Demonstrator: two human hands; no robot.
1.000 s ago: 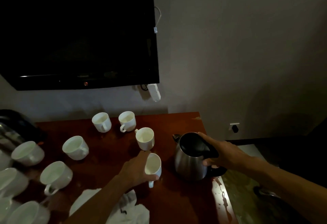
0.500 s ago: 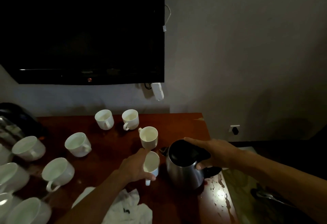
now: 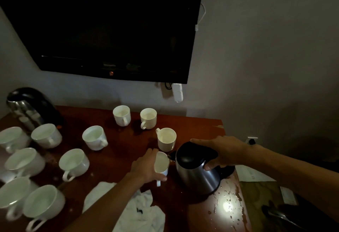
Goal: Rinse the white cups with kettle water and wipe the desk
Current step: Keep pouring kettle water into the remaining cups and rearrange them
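The fingers [image 3: 211,166] of the right hand [image 3: 225,152] are curled round the black handle of the steel kettle [image 3: 197,173], with the index finger laid along the black lid. Compared with half a second ago, the kettle has been tipped further to the left, and its spout now meets the rim of the held cup [image 3: 161,164]. That cup is clamped by the left hand [image 3: 146,167], fingers wrapped round its far side and the thumb beneath, and it is tilted so that its mouth faces the kettle, its handle pointing toward the near edge; its place on the desk [image 3: 117,160] is hardly changed. Whether water is flowing cannot be told.

Just beyond the held cup an upright cup [image 3: 166,139] is seen, with two more cups [image 3: 122,115] farther back near the wall. Wider cups [image 3: 73,164] are spread over the left of the desk. A crumpled white cloth [image 3: 145,213] lies near the left forearm. Water drops glint on the desk's right edge, below the kettle. A second, dark kettle [image 3: 31,107] stands at the far left, beneath a wall-mounted screen [image 3: 102,24].
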